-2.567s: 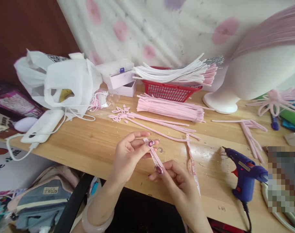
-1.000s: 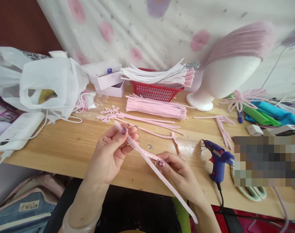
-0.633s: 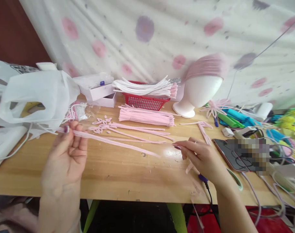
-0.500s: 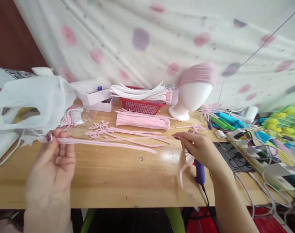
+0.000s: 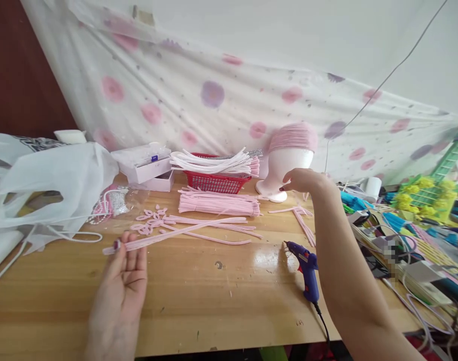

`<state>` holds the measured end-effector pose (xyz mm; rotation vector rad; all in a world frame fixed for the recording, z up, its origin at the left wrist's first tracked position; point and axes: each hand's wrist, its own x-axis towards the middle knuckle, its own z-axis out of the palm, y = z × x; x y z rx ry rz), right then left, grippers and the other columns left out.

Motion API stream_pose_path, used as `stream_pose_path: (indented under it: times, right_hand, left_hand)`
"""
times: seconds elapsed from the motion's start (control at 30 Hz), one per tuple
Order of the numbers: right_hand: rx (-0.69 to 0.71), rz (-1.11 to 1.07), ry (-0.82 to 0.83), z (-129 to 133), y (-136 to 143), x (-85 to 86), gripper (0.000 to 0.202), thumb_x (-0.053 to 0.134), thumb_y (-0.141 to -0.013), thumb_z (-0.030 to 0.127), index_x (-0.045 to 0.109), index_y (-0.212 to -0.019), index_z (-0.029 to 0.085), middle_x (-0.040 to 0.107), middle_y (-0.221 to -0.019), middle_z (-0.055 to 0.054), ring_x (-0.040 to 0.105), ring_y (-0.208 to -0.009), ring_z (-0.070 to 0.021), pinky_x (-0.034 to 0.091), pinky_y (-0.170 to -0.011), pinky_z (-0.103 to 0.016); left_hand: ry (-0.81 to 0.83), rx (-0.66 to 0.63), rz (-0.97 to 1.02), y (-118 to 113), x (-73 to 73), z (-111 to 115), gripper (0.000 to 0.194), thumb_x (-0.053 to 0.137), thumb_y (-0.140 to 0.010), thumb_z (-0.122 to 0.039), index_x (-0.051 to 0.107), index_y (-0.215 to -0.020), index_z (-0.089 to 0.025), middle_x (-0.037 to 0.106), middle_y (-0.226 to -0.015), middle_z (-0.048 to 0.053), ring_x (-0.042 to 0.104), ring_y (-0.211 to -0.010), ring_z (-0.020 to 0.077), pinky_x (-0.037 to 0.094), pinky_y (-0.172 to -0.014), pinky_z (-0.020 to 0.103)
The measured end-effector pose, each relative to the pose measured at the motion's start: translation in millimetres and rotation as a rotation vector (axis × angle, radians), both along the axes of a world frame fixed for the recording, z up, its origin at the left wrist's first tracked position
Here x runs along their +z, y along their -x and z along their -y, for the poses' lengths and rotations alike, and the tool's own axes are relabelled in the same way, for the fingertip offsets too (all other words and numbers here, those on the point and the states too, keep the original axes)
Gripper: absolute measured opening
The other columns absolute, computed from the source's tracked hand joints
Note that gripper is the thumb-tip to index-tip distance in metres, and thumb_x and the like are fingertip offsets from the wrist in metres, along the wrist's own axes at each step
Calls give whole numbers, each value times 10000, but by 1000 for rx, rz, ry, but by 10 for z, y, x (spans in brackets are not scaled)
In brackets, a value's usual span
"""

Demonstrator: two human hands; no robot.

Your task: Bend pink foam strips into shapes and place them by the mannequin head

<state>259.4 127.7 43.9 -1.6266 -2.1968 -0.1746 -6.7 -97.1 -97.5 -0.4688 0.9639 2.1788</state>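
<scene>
My left hand (image 5: 125,273), at the left, pinches one end of some pink fuzzy strips (image 5: 176,231), which stretch to the right over the table. My right hand (image 5: 298,181) reaches far forward, beside the base of a white foam head (image 5: 289,163) wearing a pink cap. Its fingers are bent, and whether anything is between them cannot be made out. Pink looped pieces (image 5: 150,219) with long stems lie beyond the held strips. A bundle of pink stems (image 5: 219,204) lies behind them. Under my right forearm is a blue glue gun (image 5: 307,271).
A red basket (image 5: 213,183) of white and pink stems stands at the back, beside white boxes (image 5: 148,168). White plastic bags (image 5: 78,170) fill the left. Power strips, cables and a yellow-flowered green item (image 5: 426,193) crowd the right of the wooden table (image 5: 198,301).
My right hand has moved forward to the foam head, and the pink scrap near it is gone from the glue gun. My left hand with the strips has shifted right and lower. The view has tilted up.
</scene>
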Motion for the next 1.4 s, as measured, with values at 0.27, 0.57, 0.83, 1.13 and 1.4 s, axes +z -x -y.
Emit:
stream_pose_path:
  times: [0.27,0.57,0.83,1.13,1.4]
  right_hand:
    - [638,-335,400,1313,632,-856,224,615,-937,378,663,-1110,245,735,-1129,-56,680,-1045,-253,516,-938,-392]
    - [727,-732,812,1796,670,-1496,192,512,-997,408,569,-1013,226,681,-977,-33,647,-917,-187,515,-823,-301]
    - [762,-733,879,1819,489,-1541,434,337,-1051,461,565,-771,222,601,-788,-14,596,-792,-180,471,-791,-298]
    - [780,-800,985,1816,421,-1589,373,359,-1057,433,532,-814,209,507,-593,48,477,-566,-122,407,-636,-247]
    - [713,-808,942,1840,329,-1608,351,368,-1052,422,569,-866,202,439,-555,67,424,-510,-107,341,-543,-232]
  left_hand:
    - [-7,-157,-363,-421,-192,65,88,778,-785,-173,714,-844,-186,797,-956,28,746,-955,147,572,-857,207]
    - [75,-451,-550,-698,-71,251,331,876,-679,-324,727,-908,-138,799,-980,111,761,-935,265,620,-837,319]
    - [97,-509,-589,-868,-12,212,325,867,-684,-327,738,-901,-122,801,-930,131,769,-881,274,629,-778,318]
    - [50,-559,-528,-954,31,158,276,862,-691,-289,748,-893,-141,800,-951,121,769,-887,264,623,-803,319]
    - [17,-536,-566,-952,2,107,281,845,-722,-373,777,-863,-140,801,-945,114,769,-896,261,628,-819,305]
